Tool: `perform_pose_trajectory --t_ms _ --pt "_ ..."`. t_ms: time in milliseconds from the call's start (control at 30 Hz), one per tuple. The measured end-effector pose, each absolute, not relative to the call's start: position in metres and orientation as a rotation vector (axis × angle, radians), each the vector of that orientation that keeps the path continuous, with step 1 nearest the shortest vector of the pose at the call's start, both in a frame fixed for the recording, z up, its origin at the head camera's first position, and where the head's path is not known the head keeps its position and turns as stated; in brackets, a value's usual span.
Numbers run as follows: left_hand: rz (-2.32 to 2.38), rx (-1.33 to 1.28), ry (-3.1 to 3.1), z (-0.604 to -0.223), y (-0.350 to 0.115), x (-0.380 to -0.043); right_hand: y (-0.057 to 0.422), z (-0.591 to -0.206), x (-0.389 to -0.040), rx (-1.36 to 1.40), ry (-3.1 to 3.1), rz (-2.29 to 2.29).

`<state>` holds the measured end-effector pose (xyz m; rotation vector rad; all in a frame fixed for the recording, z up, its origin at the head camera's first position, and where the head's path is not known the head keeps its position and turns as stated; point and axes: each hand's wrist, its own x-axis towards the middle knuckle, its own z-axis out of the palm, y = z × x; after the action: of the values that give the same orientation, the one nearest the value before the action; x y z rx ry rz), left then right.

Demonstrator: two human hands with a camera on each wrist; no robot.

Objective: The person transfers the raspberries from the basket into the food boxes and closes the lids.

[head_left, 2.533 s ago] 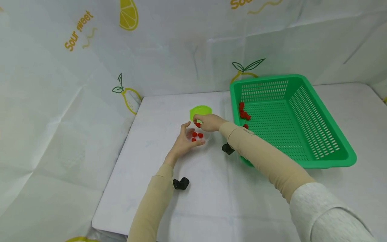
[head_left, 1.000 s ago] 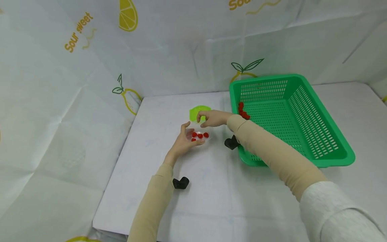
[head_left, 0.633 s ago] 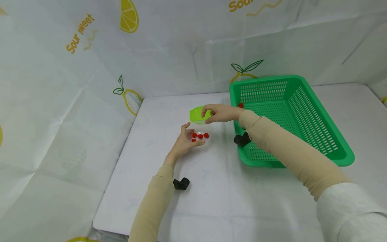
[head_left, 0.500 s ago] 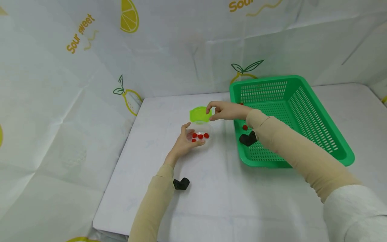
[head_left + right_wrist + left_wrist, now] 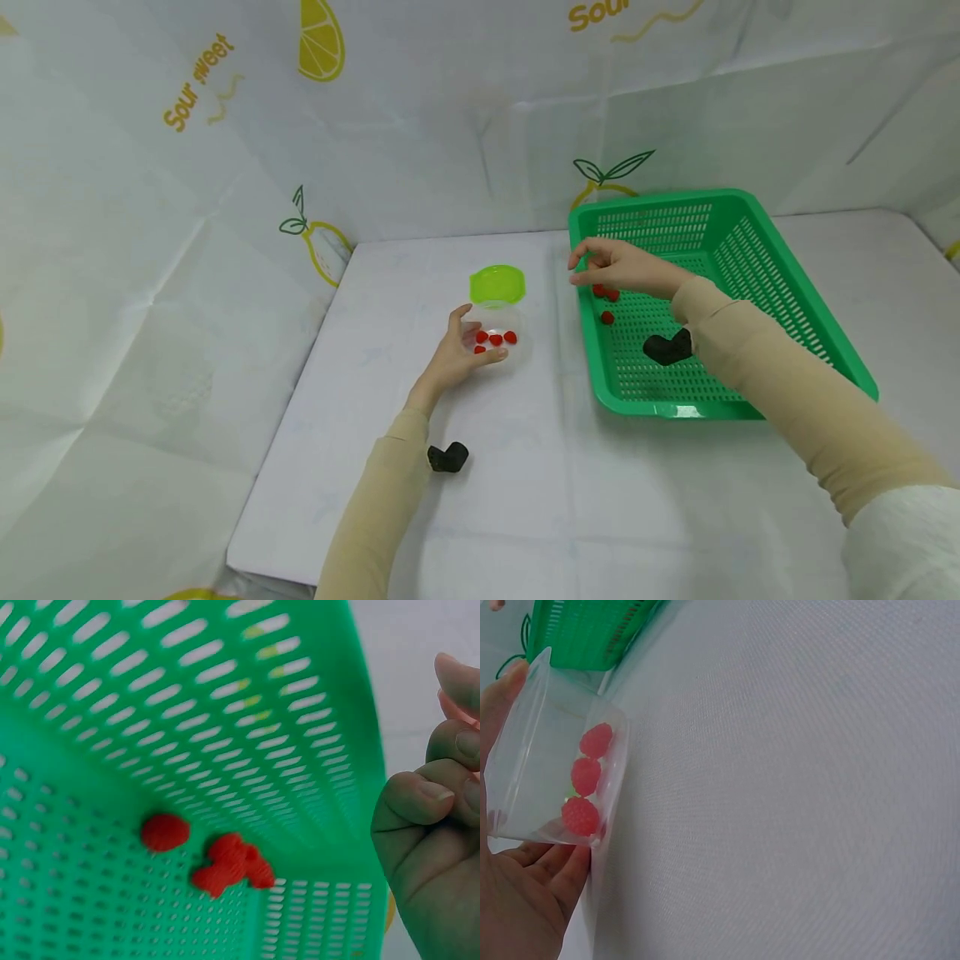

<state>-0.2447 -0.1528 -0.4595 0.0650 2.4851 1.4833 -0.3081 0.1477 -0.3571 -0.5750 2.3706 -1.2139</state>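
Note:
A clear plastic container [image 5: 540, 742] with several raspberries [image 5: 586, 776] in it stands on the table. My left hand [image 5: 452, 358] grips it from the left, the thumb on its near side and the fingers behind. Over the left rim of the green basket [image 5: 633, 408] hangs my right hand [image 5: 626, 265], holding nothing, its fingers loosely bent. Below it, several raspberries [image 5: 607, 317] lie along the basket's left side. The right wrist view shows a loose raspberry [image 5: 165, 832] apart from a small cluster of raspberries [image 5: 229, 866] on the basket floor.
The container's light-green lid [image 5: 498, 285] lies just behind it. A black wrist mount [image 5: 448, 457] sits at my left forearm, another black mount [image 5: 667, 347] at my right. The white table [image 5: 495, 525] ends at a cloth wall [image 5: 420, 150] behind and on the left.
A raspberry from my right hand has dropped into the container. The right hand has opened and moved right, from above the container to the basket. My left hand has stayed in place.

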Motion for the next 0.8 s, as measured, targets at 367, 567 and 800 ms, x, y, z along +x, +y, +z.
perform_pose_trajectory --t_ms 367,567,800 --pt "1.475 0.098 2.443 -0.435 -0.148 -0.233 0.179 -0.384 -0.307 -0.465 2.381 -1.158" --pt "1.483 0.069 2.476 -0.462 -0.153 -0.245 0.192 -0.399 -0.307 -0.435 2.384 -1.097" --pt "1.508 0.086 2.507 -0.467 -0.154 -0.246 0.197 -0.411 -0.311 -0.442 2.411 -0.993"
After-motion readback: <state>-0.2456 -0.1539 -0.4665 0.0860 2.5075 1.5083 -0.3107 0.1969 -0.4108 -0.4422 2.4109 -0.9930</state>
